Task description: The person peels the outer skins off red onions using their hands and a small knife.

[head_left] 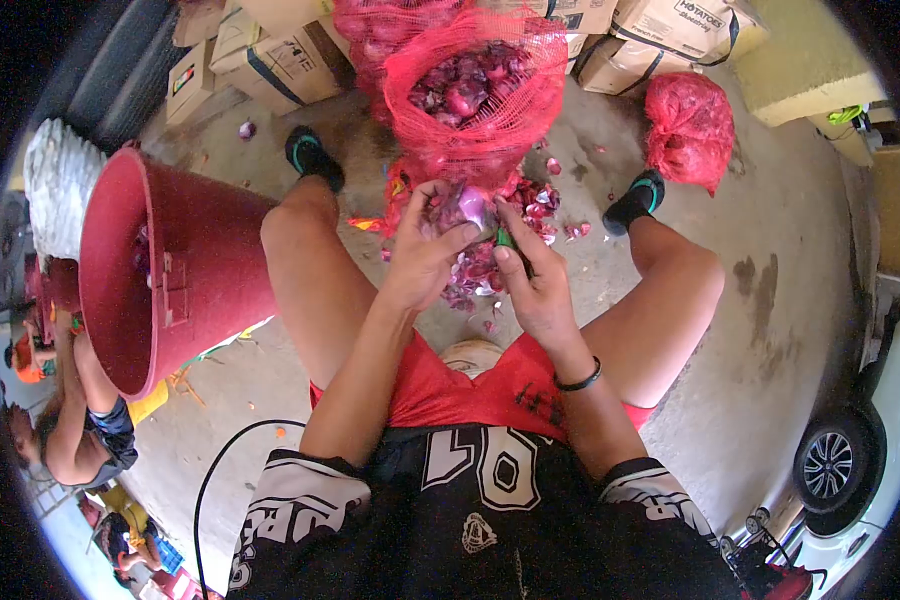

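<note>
My left hand is closed around a purple onion, with its thumb across the front. Close beside it, my right hand pinches what looks like a small green-handled knife; its blade is hard to make out against the onion. Beneath both hands lies a pile of onion skins on the floor between my legs. Just beyond stands an open red mesh sack, with several onions showing in its mouth.
A large red tub stands at my left. Cardboard boxes line the back, and a filled red bag lies at the back right. Another person sits at far left. A car wheel shows at right.
</note>
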Motion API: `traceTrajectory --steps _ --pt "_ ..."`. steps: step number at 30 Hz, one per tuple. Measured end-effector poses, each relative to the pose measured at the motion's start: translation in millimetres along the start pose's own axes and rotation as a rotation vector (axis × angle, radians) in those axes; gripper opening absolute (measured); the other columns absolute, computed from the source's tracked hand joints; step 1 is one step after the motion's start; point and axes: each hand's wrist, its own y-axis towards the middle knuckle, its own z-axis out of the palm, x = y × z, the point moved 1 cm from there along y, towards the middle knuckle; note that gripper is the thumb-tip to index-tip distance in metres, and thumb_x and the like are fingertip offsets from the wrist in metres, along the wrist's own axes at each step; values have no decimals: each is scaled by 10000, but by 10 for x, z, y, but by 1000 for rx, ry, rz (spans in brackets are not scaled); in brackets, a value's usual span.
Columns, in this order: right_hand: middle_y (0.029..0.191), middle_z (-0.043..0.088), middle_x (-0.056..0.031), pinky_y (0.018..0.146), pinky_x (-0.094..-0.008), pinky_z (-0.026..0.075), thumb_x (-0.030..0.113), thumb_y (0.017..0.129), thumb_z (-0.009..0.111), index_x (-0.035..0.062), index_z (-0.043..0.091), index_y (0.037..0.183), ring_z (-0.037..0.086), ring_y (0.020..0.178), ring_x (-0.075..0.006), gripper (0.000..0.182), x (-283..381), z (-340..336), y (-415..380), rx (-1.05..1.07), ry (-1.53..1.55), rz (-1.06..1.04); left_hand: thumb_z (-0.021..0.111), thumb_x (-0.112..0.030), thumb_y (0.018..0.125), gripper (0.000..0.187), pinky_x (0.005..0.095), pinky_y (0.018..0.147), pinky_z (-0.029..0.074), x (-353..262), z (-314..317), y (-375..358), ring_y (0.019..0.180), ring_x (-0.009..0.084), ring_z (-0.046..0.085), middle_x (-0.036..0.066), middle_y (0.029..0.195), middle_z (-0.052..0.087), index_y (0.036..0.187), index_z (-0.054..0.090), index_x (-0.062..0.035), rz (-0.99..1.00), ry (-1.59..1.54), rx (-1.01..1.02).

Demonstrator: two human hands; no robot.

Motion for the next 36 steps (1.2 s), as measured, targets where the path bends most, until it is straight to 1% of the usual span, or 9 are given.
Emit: traceTrajectory --steps 3,6,9,12,15,18,20,23,36 --pt "1006 657 -147 842 -314 481 126 940 570 -7 483 1357 606 895 -173 446 -39 -19 2 -30 -162 -110 703 4 803 594 425 996 465 41 -72 7 1146 243 572 99 1246 570 1299 401 -122 1 15 42" --pt "831 603 -50 673 -272 471 143 952 567 22 505 1356 517 703 -106 426 -96 13 -55 -96 76 86 706 -20 811 585 434 1011 456 17 -59 5 1157 251 567 111 1270 559 1303 405 -114 -15 -22 73" --pt "787 554 8 584 -230 436 141 966 548 46 525 1350 478 634 -59 397 -51 -26 -45 -140 477 272 703 -60 826 588 439 1025 447 -14 -46 -5 1179 262 556 125 1300 541 1328 401 -107 -63 -97 112" --pt "788 531 44 547 -196 395 134 979 524 64 529 1353 446 592 -37 380 -48 -31 -35 -126 548 221 682 -111 854 611 436 1036 441 -45 -36 -10 1198 268 546 135 1324 524 1382 374 -113 -120 -201 151" --pt "788 536 40 543 -205 402 126 983 512 55 501 1373 449 591 -42 396 42 -73 -97 128 411 166 648 -157 886 616 429 1042 441 -70 5 -1 1206 265 543 139 1338 513 1423 347 -125 -118 -202 132" --pt "796 550 -3 531 -196 370 210 1010 483 33 476 1381 464 595 -57 411 19 -29 -130 169 443 149 623 -199 906 601 428 1039 447 -54 -5 -1 1201 260 548 142 1342 514 1431 342 -117 -76 -57 80" --pt "814 553 13 552 -203 400 160 995 501 47 495 1373 466 615 -47 394 10 -106 -90 82 458 177 620 -220 909 587 433 1033 454 -62 -17 -24 1199 261 551 144 1338 522 1418 358 -92 -65 -13 99" --pt "825 553 28 568 -197 407 145 992 509 52 509 1365 463 635 -41 384 -9 -210 -20 -28 515 192 623 -51 887 568 475 1021 464 -33 -116 -6 1153 306 579 154 1268 557 1388 355 -60 -158 -236 38" --pt "825 556 54 513 -167 344 202 1004 508 60 530 1346 430 625 -18 371 -188 -365 96 -285 512 234 528 -226 972 418 452 948 520 -34 -229 -26 1085 288 629 167 1224 604 1310 454 7 -312 -232 214"
